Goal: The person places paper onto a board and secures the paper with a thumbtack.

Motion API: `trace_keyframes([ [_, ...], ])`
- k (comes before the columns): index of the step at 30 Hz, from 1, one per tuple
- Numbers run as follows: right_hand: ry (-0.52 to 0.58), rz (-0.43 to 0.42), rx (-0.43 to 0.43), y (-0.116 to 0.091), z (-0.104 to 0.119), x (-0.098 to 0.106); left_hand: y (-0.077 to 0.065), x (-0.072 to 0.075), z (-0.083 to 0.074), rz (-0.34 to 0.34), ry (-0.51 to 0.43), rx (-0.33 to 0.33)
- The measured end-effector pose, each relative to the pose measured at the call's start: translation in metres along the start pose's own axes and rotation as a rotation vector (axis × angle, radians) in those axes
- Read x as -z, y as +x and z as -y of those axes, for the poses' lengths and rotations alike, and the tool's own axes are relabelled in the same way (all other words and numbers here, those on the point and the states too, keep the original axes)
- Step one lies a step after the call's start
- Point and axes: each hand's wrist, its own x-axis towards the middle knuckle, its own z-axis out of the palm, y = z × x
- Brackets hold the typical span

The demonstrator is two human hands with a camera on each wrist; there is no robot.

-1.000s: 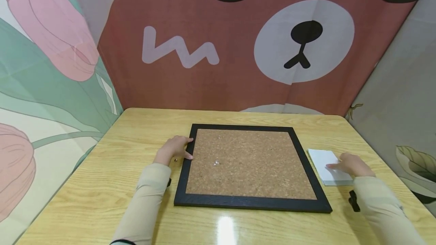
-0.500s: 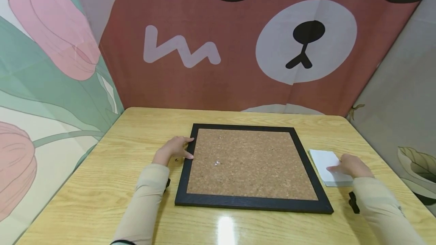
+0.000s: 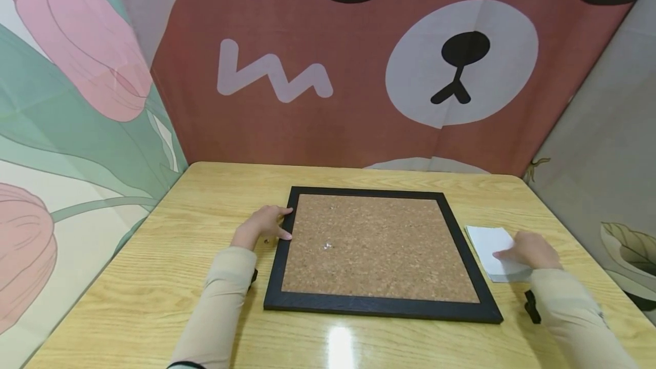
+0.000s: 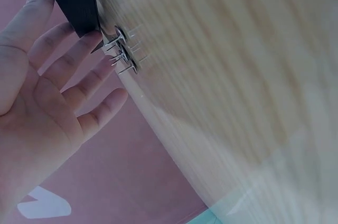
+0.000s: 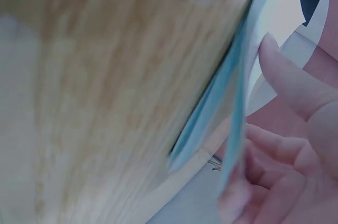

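A corkboard (image 3: 379, 249) with a black frame lies flat on the table. My left hand (image 3: 259, 225) rests at its left edge, thumb and forefinger spread along the frame. In the left wrist view, the fingers are loosely extended, with several thumbtacks (image 4: 122, 49), points outward, on the table close to the fingertips. My right hand (image 3: 533, 249) holds the right part of a small stack of white paper (image 3: 487, 246). In the right wrist view, the thumb lies on the top face and the fingers are underneath, pinching upper sheets (image 5: 238, 108) that stand apart from the lower ones (image 5: 203, 110).
Tiny shiny bits (image 3: 328, 246) sit on the left part of the cork, too small to identify. The wooden table (image 3: 154, 278) meets a red printed cloth (image 3: 359, 130) at the back. Printed cloths also hang at both sides.
The near edge of the paper stack has lifted slightly under my right hand. My left hand has stayed at the frame. The head view has shifted a little.
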Motion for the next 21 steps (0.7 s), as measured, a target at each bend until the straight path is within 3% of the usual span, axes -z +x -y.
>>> trace_keyframes([
  [5, 0.041, -0.103, -0.013, 0.0029, -0.0022, 0.0007, 0.0002, 0.0008, -0.0007, -0.001, -0.011, 0.007],
  [21, 0.058, -0.210, -0.007, 0.0000, -0.0035, 0.0043, -0.0027, 0.0002, -0.0032, 0.001, 0.003, 0.016],
])
